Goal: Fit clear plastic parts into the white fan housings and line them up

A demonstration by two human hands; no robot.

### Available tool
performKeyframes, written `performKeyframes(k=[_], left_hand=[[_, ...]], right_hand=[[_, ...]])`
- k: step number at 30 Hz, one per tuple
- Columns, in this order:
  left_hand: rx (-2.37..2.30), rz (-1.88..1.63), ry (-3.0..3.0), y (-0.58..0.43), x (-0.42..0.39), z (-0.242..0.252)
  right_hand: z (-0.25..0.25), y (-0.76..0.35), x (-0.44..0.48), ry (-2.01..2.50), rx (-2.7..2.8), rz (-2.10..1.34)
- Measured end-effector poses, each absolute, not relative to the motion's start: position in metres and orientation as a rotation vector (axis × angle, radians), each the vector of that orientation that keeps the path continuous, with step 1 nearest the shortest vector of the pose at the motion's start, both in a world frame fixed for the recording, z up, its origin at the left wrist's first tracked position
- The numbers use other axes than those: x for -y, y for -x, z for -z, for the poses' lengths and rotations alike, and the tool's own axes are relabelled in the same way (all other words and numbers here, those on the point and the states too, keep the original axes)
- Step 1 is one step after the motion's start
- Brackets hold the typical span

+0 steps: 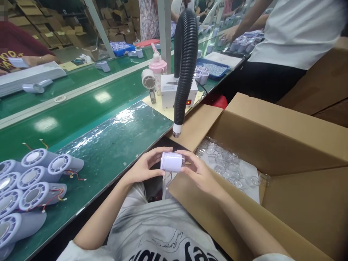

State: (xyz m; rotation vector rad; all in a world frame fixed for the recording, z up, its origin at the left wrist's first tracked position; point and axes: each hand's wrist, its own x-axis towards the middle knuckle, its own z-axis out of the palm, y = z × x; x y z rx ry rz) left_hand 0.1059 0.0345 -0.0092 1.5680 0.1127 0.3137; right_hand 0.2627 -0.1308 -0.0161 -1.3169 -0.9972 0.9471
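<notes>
A lavender cylindrical housing (172,161) lies on its side between my two hands, above my lap, with thin wires hanging below it. My left hand (146,166) grips its left end between thumb and fingers. At the other end, my right hand (198,169) pinches a clear part against the housing. Just above hangs the metal-tipped nozzle (176,129) of a black corrugated hose (185,65). Several similar lavender housings (38,177) with wires lie on the green bench (116,137) at the left.
An open cardboard box (285,137) with clear plastic parts (231,166) stands at my right. Beyond the nozzle are a white device (170,92), a small fan (149,80) and a blue tray (213,68). A person in a white shirt (301,32) stands at the back right.
</notes>
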Motion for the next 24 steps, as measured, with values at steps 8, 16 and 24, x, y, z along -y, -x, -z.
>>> performKeyframes(k=[8, 16, 24], left_hand=[[-0.183, -0.29, -1.662, -0.078, 0.001, -0.009], [-0.343, -0.183, -1.338, -0.066, 0.02, -0.016], [-0.333, -0.097, -1.185, -0.058, 0.022, -0.014]], right_hand=[[-0.006, -0.25, 0.158, 1.43, 1.073, -1.011], [0.0, -0.259, 0.165, 1.299, 1.679, -0.631], [-0.003, -0.255, 0.166, 1.356, 1.462, -0.912]])
